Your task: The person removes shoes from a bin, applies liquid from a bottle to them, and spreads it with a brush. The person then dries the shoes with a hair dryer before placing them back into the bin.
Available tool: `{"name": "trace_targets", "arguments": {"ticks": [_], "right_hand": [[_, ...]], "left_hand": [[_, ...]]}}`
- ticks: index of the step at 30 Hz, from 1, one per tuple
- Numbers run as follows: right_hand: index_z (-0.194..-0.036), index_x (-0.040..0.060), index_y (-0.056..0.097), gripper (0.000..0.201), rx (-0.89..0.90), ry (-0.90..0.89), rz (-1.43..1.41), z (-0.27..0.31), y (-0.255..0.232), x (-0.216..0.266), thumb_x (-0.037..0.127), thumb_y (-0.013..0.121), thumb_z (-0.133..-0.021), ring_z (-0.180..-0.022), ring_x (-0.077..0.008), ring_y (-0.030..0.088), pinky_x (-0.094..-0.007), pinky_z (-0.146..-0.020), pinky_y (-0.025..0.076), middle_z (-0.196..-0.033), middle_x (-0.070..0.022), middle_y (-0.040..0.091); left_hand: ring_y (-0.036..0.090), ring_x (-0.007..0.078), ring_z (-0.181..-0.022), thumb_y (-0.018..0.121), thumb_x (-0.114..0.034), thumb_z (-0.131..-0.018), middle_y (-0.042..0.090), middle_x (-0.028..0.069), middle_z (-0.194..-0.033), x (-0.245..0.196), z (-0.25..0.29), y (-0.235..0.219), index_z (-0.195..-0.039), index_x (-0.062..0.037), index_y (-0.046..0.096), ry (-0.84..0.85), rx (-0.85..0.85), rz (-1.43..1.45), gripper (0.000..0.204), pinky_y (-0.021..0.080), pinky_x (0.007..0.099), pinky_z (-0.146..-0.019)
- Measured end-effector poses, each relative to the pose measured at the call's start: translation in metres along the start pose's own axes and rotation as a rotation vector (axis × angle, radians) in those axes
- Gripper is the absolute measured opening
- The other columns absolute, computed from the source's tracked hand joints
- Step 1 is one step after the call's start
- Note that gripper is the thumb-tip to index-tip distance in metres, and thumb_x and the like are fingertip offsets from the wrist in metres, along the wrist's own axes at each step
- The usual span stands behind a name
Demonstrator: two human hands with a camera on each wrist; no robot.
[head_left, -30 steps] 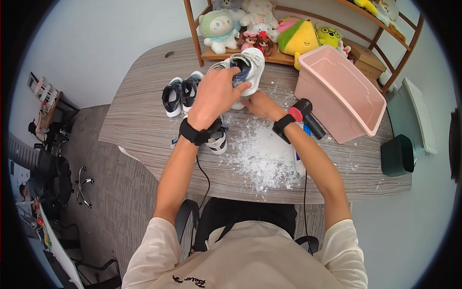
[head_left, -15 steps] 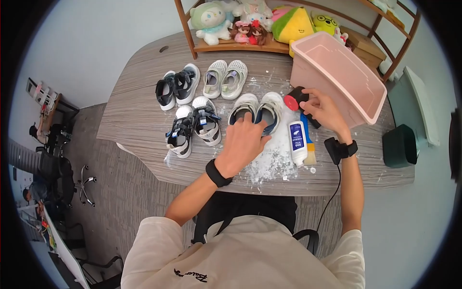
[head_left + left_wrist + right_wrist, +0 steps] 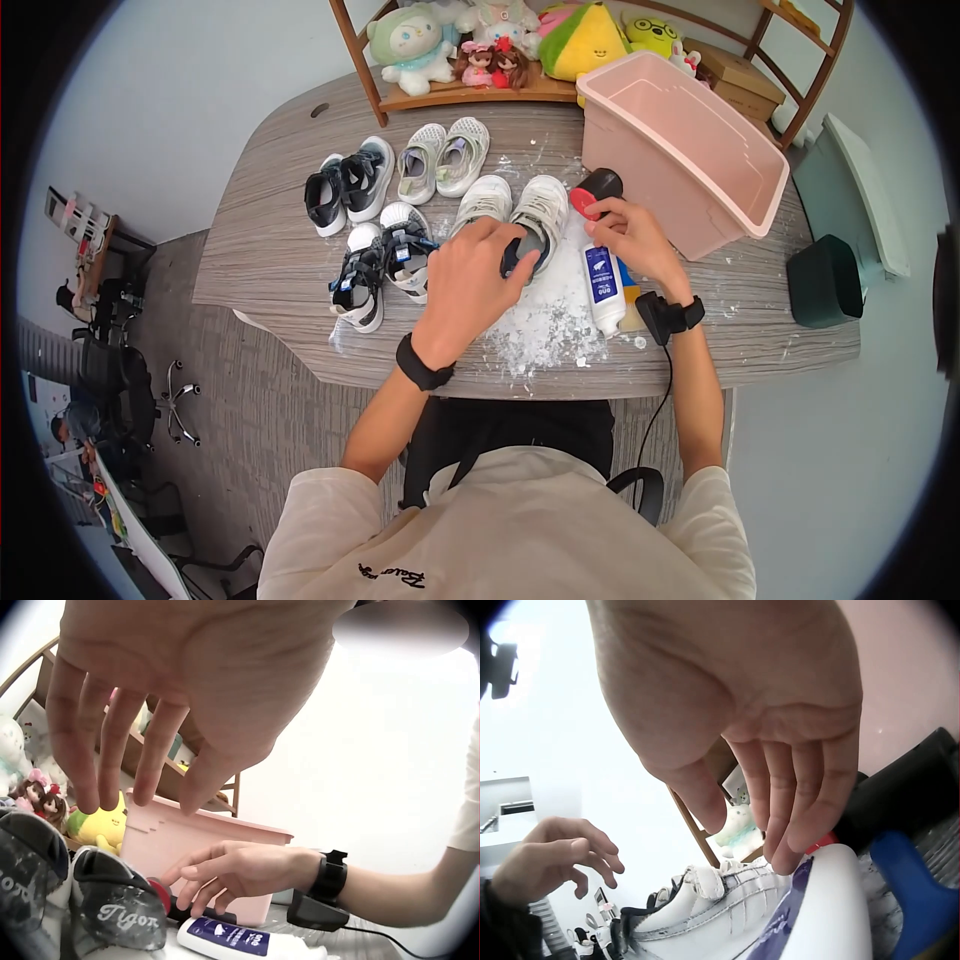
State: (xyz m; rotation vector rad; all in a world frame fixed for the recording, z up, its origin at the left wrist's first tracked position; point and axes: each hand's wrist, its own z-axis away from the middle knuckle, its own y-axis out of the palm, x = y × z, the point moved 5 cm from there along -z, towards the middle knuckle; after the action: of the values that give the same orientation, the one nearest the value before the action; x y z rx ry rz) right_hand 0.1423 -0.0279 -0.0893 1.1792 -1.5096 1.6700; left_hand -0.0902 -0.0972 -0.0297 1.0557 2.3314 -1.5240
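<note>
A pair of white sneakers stands side by side mid-table; the right sneaker (image 3: 541, 207) shows its laces, and a dark heel (image 3: 120, 919) with white lettering appears in the left wrist view. My left hand (image 3: 474, 278) hovers over their heel ends, fingers loosely spread and holding nothing. My right hand (image 3: 637, 243) hangs with relaxed fingers above a white bottle (image 3: 604, 288) with a purple-blue label, lying flat. Fingertips come close to the bottle's end in the right wrist view. Just beyond lies a black hair dryer (image 3: 603, 184) with a red end; a blue-handled brush (image 3: 904, 889) lies beside the bottle.
White flaky residue (image 3: 545, 335) covers the table in front of the sneakers. Dark sandals (image 3: 357, 280) and more small shoes (image 3: 443, 160) stand to the left. A pink bin (image 3: 690, 150) stands at the back right, a dark green bin (image 3: 825, 280) at the right edge. Plush toys (image 3: 410, 50) fill the shelf behind.
Both hands held a white sneaker raised; it now stands beside its mate. My left hand has lifted off the sneakers. The right hand moved right, to the hair dryer and bottle.
</note>
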Motion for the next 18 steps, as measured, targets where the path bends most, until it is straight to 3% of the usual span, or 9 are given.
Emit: {"name": "trace_targets", "arguments": {"ticks": [2, 5, 8, 11, 13, 18], "right_hand": [[-0.111, -0.0047, 0.068, 0.031, -0.012, 0.015, -0.014, -0.002, 0.002, -0.005, 0.019, 0.071, -0.091, -0.077, -0.0173, 0.068, -0.0304, -0.072, 0.054, -0.087, -0.0132, 0.072], [-0.109, -0.0044, 0.069, 0.03, -0.075, -0.02, 0.042, -0.002, 0.0, -0.007, 0.019, 0.071, -0.09, -0.076, -0.0176, 0.068, -0.0307, -0.071, 0.054, -0.085, -0.0121, 0.071], [-0.105, -0.0023, 0.07, 0.028, -0.1, 0.008, 0.166, 0.004, -0.003, -0.004, 0.019, 0.073, -0.088, -0.074, -0.0182, 0.067, -0.0314, -0.067, 0.052, -0.082, -0.0127, 0.069], [-0.099, 0.0009, 0.071, 0.024, -0.064, 0.092, 0.373, 0.003, -0.005, -0.003, 0.021, 0.076, -0.086, -0.064, -0.0143, 0.06, -0.0297, -0.062, 0.048, -0.073, -0.0078, 0.065], [-0.097, 0.0013, 0.072, 0.034, -0.038, 0.052, 0.564, 0.003, -0.002, -0.002, 0.03, 0.08, -0.081, -0.062, -0.021, 0.062, -0.0332, -0.062, 0.049, -0.07, -0.0111, 0.065], [-0.096, 0.0008, 0.072, 0.049, -0.065, 0.071, 0.601, -0.001, 0.001, -0.005, 0.043, 0.084, -0.074, -0.068, -0.0272, 0.068, -0.038, -0.064, 0.052, -0.072, -0.0142, 0.066]], "left_hand": [[0.065, 0.0305, -0.091, 0.08, -0.023, -0.08, 0.067, 0.0084, -0.102, 0.013, -0.003, 0.01, -0.102, -0.0061, 0.073, -0.022, 0.029, -0.084, 0.028, 0.052, 0.0402, -0.074], [0.059, 0.0313, -0.1, 0.08, -0.023, -0.079, 0.062, 0.0091, -0.107, 0.024, -0.002, 0.02, -0.102, -0.0065, 0.073, 0.073, 0.058, -0.103, 0.029, 0.05, 0.0412, -0.082], [0.053, 0.0326, -0.104, 0.081, -0.024, -0.077, 0.055, 0.0113, -0.114, 0.022, 0.004, 0.027, -0.104, -0.0067, 0.073, 0.15, 0.067, -0.041, 0.032, 0.048, 0.042, -0.086], [0.051, 0.0342, -0.106, 0.081, -0.025, -0.077, 0.052, 0.0134, -0.118, 0.026, 0.004, 0.041, -0.103, -0.0064, 0.074, 0.113, 0.126, 0.004, 0.032, 0.048, 0.0427, -0.086], [0.051, 0.0348, -0.107, 0.081, -0.025, -0.077, 0.051, 0.0143, -0.119, 0.028, 0.001, 0.046, -0.101, -0.006, 0.074, 0.121, 0.126, 0.001, 0.031, 0.048, 0.0426, -0.086], [0.05, 0.0364, -0.107, 0.081, -0.025, -0.078, 0.05, 0.0153, -0.12, 0.032, -0.007, 0.052, -0.094, -0.0051, 0.075, 0.145, 0.08, 0.011, 0.027, 0.048, 0.0423, -0.086]]}}
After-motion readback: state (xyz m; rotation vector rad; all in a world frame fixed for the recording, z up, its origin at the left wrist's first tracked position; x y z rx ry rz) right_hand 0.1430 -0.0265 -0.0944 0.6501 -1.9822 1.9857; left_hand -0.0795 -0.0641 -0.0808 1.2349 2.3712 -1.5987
